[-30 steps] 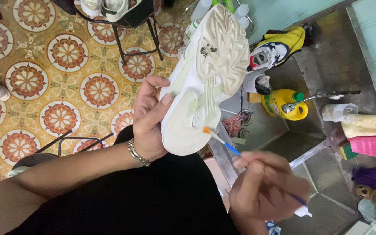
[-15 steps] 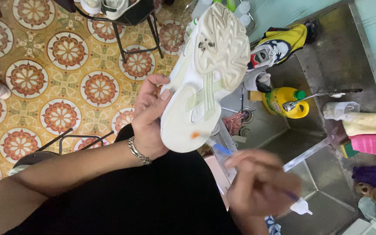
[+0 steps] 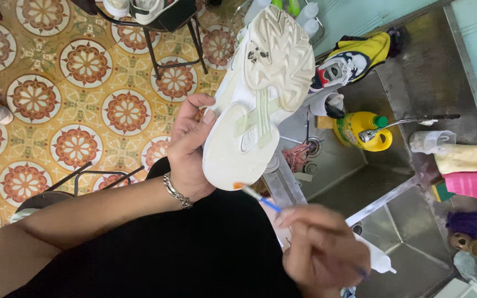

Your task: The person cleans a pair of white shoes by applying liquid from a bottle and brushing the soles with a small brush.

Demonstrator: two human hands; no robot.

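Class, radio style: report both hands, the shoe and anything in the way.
Left hand grips white shoe, sole up. Right hand holds small brush, orange tip at heel edge. Nothing between brush and shoe.

The left hand (image 3: pixel 191 149) wraps the far side of the white sneaker (image 3: pixel 258 99), so the shoe's upper beyond the fingers stays hidden; only the sole faces the camera. The right hand (image 3: pixel 321 251) is motion-blurred, and the thin brush (image 3: pixel 255 194) vanishes into its fingers, the grip itself unreadable. A small white bottle (image 3: pixel 379 262) pokes out just past those fingers, mostly covered. The picture's lower edge cuts the right wrist. Beyond the sneaker's toe, bottles (image 3: pixel 307 11) are cropped by the top edge. The dark specks (image 3: pixel 258 54) on the sole are too small to identify.
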